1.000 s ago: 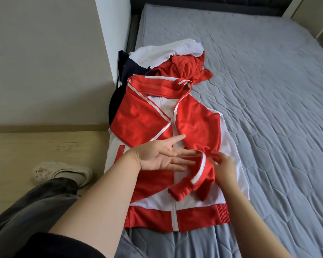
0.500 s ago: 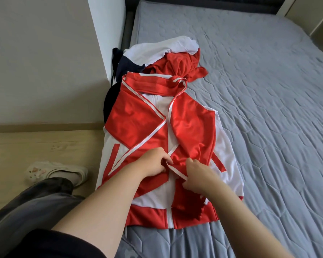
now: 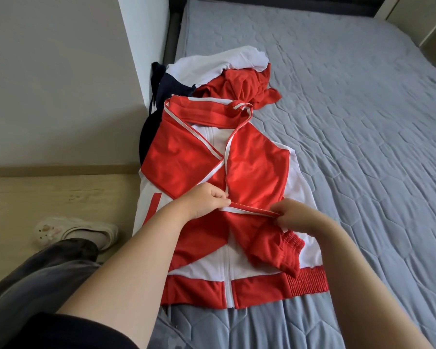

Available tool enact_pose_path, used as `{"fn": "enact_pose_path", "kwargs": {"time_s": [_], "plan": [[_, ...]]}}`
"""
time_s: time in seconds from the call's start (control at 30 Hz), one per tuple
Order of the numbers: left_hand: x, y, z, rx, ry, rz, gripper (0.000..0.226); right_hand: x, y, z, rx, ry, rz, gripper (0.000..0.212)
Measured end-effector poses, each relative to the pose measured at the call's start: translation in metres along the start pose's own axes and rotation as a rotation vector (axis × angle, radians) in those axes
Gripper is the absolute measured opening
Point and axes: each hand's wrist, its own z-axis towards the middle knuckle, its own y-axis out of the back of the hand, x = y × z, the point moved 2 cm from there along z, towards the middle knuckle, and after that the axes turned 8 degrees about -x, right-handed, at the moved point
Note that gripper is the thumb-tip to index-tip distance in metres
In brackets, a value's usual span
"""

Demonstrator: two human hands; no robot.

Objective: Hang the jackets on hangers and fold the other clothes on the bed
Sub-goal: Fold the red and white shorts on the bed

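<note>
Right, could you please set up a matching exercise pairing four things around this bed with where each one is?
Things:
1. ribbed cuff
2. crumpled red garment
3. white shoe
4. sleeve stripe

Places:
A. on the wooden floor
B. pinched by the left hand and right hand
C. lying on the jacket near its hem
D. on the bed, beyond the jacket's collar

Pairs: 1-C; 2-D; 3-A; 4-B.

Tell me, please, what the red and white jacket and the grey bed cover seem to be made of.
The red and white jacket: smooth synthetic knit, probably polyester; it has a slight sheen, soft folds, and ribbed elastic hem. The grey bed cover: matte quilted fabric with stitched hexagons, padded-looking; fibre cannot be told.
</note>
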Motion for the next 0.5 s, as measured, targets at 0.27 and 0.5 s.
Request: {"fn": "enact_pose_path", "kwargs": {"time_s": [0.27,0.5], "plan": [[0.006,-0.007,-0.004,0.097,0.000,0.322,0.025,-0.023,0.008,0.007,0.150,-0.097,-0.374,0.031],[0.017,-0.013,-0.002,-0.144,0.023,0.298,0.017,-0.022,-0.022,0.014,-0.302,0.032,-0.018,0.043]]}}
